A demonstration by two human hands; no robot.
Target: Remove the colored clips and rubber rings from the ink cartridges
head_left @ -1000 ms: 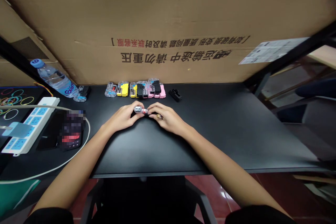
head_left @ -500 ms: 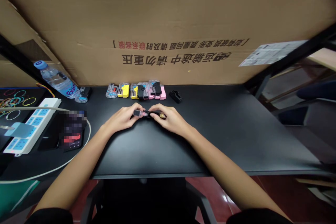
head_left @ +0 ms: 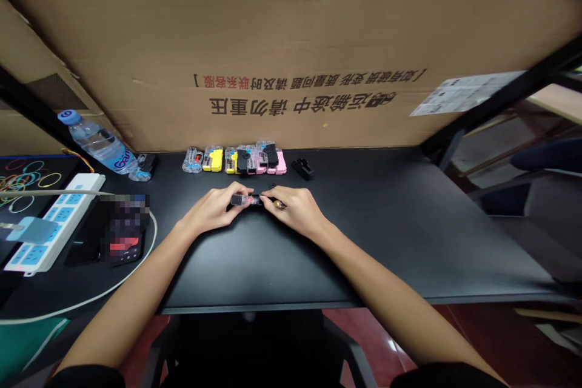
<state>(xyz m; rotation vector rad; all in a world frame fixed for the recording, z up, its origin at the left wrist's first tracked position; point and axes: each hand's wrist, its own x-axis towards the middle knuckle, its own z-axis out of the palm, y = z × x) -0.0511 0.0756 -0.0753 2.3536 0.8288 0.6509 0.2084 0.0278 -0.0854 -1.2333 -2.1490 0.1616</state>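
Between both hands, over the middle of the black table, is a small plastic gadget (head_left: 252,200) with a clear body, a reddish part inside and black ends. My left hand (head_left: 217,207) pinches its left end between thumb and fingers. My right hand (head_left: 294,211) has its thumb and fingers closed at the right end, which they partly cover. A small brass-coloured round piece (head_left: 279,204) shows at the right fingers; what it belongs to is hidden. Just beyond the right fingers, a small dark bit (head_left: 273,185) is visible.
Several clear, yellow, black and pink gadgets (head_left: 245,159) lie in a row along the cardboard (head_left: 291,24). A black plastic part (head_left: 302,168) lies right of them. To the left are a water bottle (head_left: 100,142), a power strip (head_left: 57,221), phones (head_left: 125,248) and a white cable (head_left: 113,282).
My right hand has shifted slightly right, showing more of the gadget's middle. A small dark bit now shows beyond the right fingers. The left hand keeps its hold.
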